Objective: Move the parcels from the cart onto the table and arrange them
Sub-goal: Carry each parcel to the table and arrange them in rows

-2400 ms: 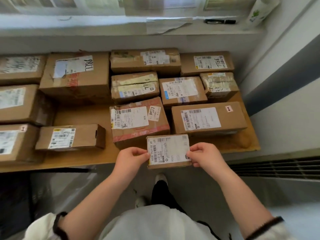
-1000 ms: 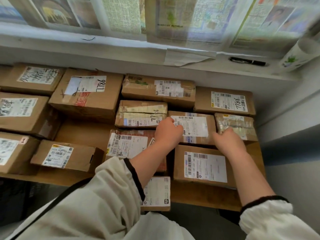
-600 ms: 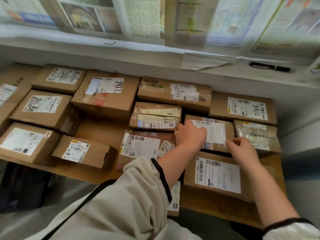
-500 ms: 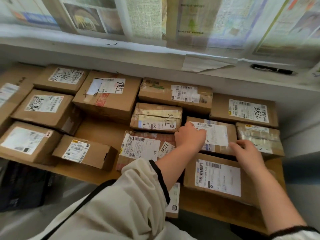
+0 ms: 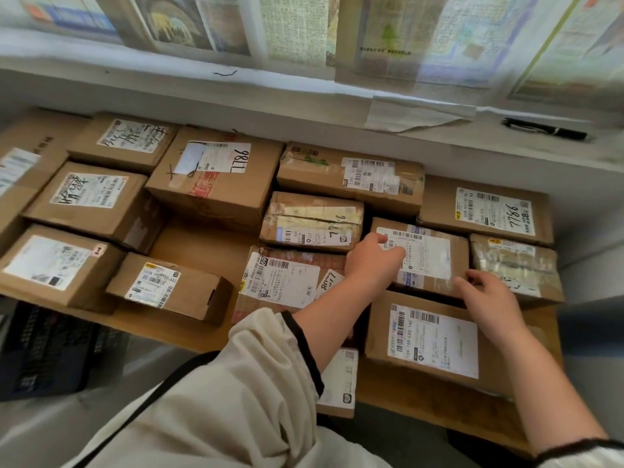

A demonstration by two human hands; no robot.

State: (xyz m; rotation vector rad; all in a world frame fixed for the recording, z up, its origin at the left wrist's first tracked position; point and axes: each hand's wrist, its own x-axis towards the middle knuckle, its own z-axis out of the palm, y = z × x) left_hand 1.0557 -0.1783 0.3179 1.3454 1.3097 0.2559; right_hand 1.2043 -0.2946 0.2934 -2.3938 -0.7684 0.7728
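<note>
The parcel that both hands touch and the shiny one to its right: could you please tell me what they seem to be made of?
Labelled parcel: apparently cardboard, matt, by its dull tan faces and creased edges; its white label looks like paper. Shiny parcel: probably cardboard too, wrapped in clear plastic tape, going by the wrinkled glare over it.

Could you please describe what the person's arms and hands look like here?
The left sleeve and right sleeve are loose cream fabric with black cuff bands, leaving the forearms bare. The left hand and right hand wear no gloves or visible rings.
</note>
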